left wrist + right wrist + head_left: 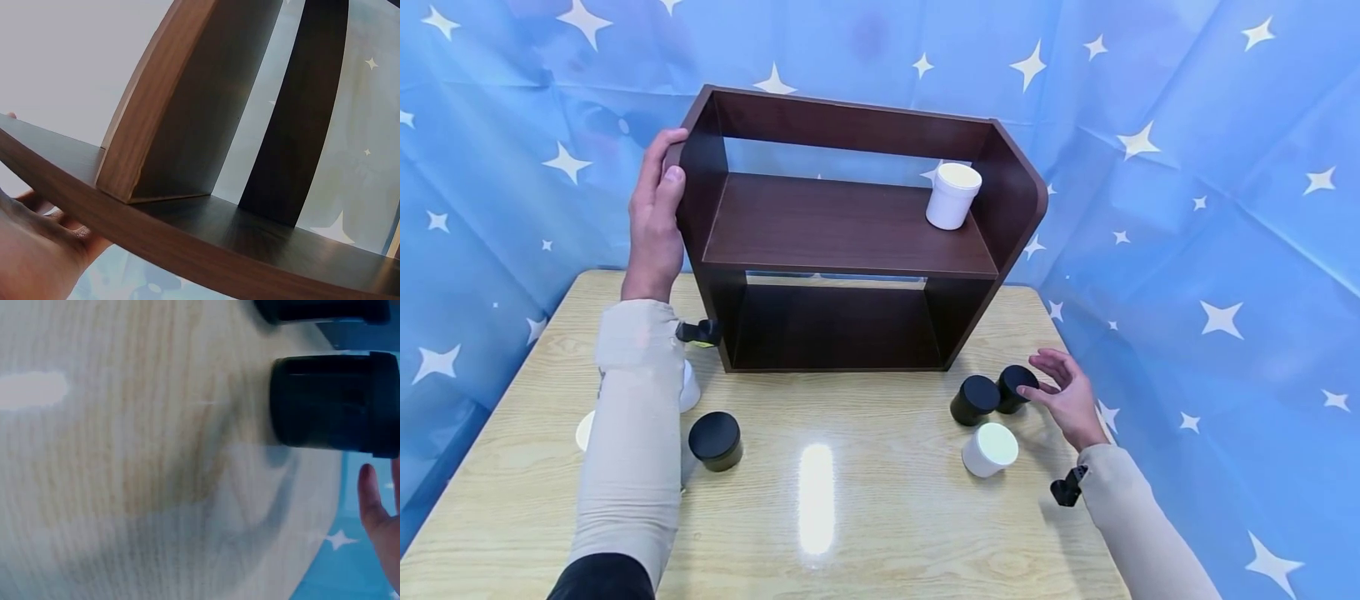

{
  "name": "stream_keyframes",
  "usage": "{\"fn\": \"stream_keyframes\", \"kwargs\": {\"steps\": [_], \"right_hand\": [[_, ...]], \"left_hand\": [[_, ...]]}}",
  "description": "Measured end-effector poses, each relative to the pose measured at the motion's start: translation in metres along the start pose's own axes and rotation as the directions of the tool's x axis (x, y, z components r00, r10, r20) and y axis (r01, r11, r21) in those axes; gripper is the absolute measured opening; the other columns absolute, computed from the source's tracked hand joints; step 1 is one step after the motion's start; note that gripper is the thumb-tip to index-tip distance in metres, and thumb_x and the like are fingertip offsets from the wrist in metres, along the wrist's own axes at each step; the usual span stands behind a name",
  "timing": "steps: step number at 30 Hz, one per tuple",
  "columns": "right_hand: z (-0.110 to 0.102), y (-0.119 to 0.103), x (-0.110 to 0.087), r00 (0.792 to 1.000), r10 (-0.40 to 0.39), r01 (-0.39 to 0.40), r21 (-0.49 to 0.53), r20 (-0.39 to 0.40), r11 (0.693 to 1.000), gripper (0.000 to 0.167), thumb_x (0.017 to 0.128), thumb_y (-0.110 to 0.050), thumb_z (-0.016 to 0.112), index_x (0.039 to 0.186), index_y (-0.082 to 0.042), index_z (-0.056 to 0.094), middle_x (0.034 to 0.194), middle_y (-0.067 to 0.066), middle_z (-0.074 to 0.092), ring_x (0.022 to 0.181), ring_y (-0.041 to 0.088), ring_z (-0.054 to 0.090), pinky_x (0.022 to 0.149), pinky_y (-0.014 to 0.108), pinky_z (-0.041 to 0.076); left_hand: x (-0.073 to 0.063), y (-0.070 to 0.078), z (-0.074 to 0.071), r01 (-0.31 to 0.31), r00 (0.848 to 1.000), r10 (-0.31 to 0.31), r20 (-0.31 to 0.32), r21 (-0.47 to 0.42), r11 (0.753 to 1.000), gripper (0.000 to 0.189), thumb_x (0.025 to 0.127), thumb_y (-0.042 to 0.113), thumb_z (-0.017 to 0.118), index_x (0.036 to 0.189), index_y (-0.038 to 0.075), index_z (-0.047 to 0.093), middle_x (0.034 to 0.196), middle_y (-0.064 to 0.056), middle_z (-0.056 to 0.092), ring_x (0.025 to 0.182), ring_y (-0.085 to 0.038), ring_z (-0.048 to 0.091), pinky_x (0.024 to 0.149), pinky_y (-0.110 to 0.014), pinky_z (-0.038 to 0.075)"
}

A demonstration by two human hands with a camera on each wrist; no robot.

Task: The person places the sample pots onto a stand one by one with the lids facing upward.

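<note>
A dark brown two-tier shelf (850,225) stands on the wooden table. My left hand (655,208) grips the upper edge of its left side panel (181,237), the thumb in front and the fingers round the outside. On the upper tier, close to the right panel, sits a white lidded jar (953,196). My right hand (1066,398) is at the table's right side, fingers and thumb spread apart. Its fingertips are right by a black lidded jar (1018,388), which looms large in the right wrist view. A second black jar (976,400) stands just left of that one.
In front of the black pair is another white jar (990,450). A wide black jar (716,441) stands toward the left, near a white jar (688,387) partly behind my left sleeve. A further white object (584,431) peeks out left of the sleeve. Blue star-printed cloth (1195,208) encloses the table (895,500).
</note>
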State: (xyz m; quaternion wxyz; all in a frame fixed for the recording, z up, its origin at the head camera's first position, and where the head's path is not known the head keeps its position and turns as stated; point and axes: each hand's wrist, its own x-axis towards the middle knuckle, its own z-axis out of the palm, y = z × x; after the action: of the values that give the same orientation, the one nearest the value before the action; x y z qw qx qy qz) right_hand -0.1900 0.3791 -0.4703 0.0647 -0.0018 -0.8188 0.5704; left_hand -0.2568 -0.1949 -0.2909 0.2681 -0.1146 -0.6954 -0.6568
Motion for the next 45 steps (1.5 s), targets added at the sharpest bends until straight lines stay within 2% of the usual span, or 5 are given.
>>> {"fn": "stream_keyframes", "kwargs": {"steps": [4,11,23,33,45], "right_hand": [[0.001,0.004,-0.002,0.999,0.031,-0.03,-0.056,0.012,0.998,0.071,0.08,-0.008,0.084,0.141,-0.016,0.048,0.122,-0.021,0.061,0.12,-0.003,0.056,0.09,0.013,0.048],[0.003,0.012,-0.004,0.995,0.098,-0.096,-0.105,0.019,0.99,0.076,0.08,-0.015,0.085,0.145,-0.016,0.045,0.139,0.004,0.057,0.118,-0.007,0.051,0.089,0.009,0.046],[0.006,0.019,-0.005,0.985,0.171,-0.167,-0.098,0.036,0.981,0.085,0.078,-0.01,0.085,0.149,-0.005,0.038,0.145,0.006,0.05,0.12,-0.006,0.047,0.096,0.007,0.043],[0.007,0.03,-0.003,0.981,0.176,-0.172,-0.049,0.082,0.984,0.084,0.078,-0.005,0.083,0.148,-0.003,0.036,0.123,-0.022,0.052,0.113,-0.013,0.05,0.092,0.003,0.042],[0.015,0.038,-0.004,0.977,0.204,-0.199,-0.074,0.063,0.977,0.085,0.076,-0.003,0.084,0.147,-0.003,0.037,0.117,-0.025,0.052,0.106,-0.015,0.052,0.092,0.003,0.041]], "left_hand": [[0.001,-0.001,0.0,0.0,1.0,0.0,-0.002,0.006,1.0,0.045,0.101,0.034,0.039,0.144,0.035,0.05,0.15,0.004,0.044,0.129,-0.015,0.043,0.099,-0.033,0.041],[0.0,-0.001,-0.001,-0.002,1.0,0.002,-0.003,0.006,1.0,0.044,0.101,0.034,0.039,0.144,0.035,0.05,0.149,0.004,0.045,0.128,-0.015,0.043,0.097,-0.033,0.04],[-0.002,-0.001,-0.003,0.013,1.0,-0.013,-0.006,0.021,1.0,0.044,0.101,0.034,0.039,0.144,0.036,0.049,0.15,0.005,0.044,0.13,-0.015,0.042,0.099,-0.034,0.041],[0.0,-0.002,-0.001,0.005,1.0,-0.005,-0.004,0.016,1.0,0.045,0.101,0.034,0.039,0.144,0.035,0.049,0.152,0.005,0.042,0.131,-0.015,0.041,0.102,-0.035,0.04],[0.001,-0.004,-0.001,-0.007,1.0,0.007,0.002,0.008,1.0,0.044,0.101,0.034,0.039,0.144,0.035,0.05,0.152,0.005,0.043,0.131,-0.015,0.041,0.102,-0.034,0.039]]}}
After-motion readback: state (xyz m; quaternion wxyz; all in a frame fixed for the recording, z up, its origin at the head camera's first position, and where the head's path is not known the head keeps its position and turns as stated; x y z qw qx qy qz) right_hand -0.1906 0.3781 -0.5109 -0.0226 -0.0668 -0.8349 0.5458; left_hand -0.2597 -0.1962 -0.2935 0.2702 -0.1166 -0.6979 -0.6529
